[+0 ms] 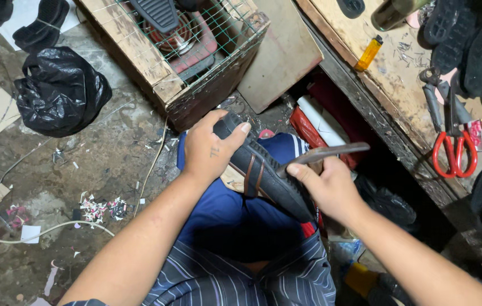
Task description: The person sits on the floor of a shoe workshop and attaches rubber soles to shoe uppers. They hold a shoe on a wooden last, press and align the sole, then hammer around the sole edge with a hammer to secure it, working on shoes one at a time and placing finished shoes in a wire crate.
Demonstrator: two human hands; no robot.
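A black sandal (266, 178) with brown stripes lies across my lap on blue shorts. My left hand (210, 148) grips its upper end, thumb over the edge. My right hand (326, 187) holds a flat grey metal tool (323, 153), whose blade points right and rests against the sandal's edge. The sandal's lower end is hidden behind my right hand.
A wooden crate (164, 76) with green wire mesh stands ahead. A black plastic bag (60, 90) lies on the dirty floor at left. The wooden bench (394, 73) at right carries red-handled scissors (453, 141), a yellow lighter (369, 53), pliers and black soles.
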